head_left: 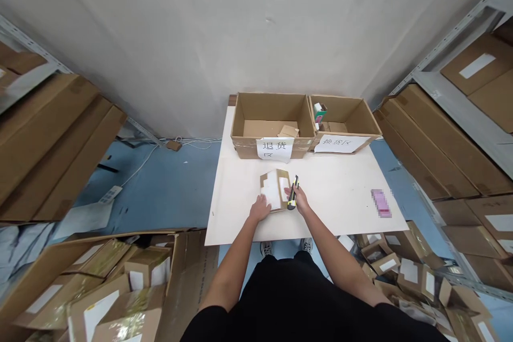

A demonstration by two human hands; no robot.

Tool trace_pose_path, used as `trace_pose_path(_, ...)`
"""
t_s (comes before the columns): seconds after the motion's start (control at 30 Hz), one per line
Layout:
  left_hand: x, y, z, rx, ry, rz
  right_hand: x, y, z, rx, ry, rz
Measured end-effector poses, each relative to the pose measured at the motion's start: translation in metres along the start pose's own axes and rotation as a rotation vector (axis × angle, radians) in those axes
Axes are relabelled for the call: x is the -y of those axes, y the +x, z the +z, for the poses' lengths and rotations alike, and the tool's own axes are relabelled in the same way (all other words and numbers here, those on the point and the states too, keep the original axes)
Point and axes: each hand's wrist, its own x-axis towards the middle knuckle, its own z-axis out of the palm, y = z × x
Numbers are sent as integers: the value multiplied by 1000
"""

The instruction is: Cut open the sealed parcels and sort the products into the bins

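A small brown cardboard box [284,190] with white labels lies on the white table [236,187], close to its front edge. My left hand [260,208] rests against the box's left front corner; its fingers look bent over that edge, and I see nothing held in them. In my right hand [300,197] is a black and yellow utility knife [293,195], gripped upright along the box's right side. Some of the right fingertips reach onto the box. Whether the blade is out is too small to tell.
Two open cartons with handwritten signs, a left one [244,145] and a right one [363,131], stand at the table's back. A blurred pink item [380,203] lies at the right. A large carton [182,256] of parcels stands front left; more boxes [417,278] lie front right.
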Motion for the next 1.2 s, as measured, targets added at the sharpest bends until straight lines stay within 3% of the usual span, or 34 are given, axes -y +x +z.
trace_pose_path(0.1,42,-18,-15,-80,-33,-139,14,-2,32,147,-82,55)
trace_pose_path(0.17,62,-24,-29,-173,-40,-161,20,-2,50,194,-114,80)
trace_pose_path(0.23,71,-22,-45,-216,-24,-56,23,-1,62,196,-121,76)
trace_pose_path(0.33,70,-4,-71,-144,59,198,27,3,66,173,-177,36)
trace_pose_path(0.43,59,13,-82,-68,119,273,34,7,63,171,-358,-24)
trace_pose_path(0.57,43,18,-66,-65,131,217,52,13,68,218,-678,-132)
trace_pose_path(0.77,26,15,-36,-91,76,113,74,28,102,201,-1107,-271)
trace_pose_path(0.97,22,19,-33,-83,56,66,76,25,114,246,-1278,-280)
trace_pose_path(1.2,20,19,-33,-65,44,28,62,7,96,252,-1330,-202)
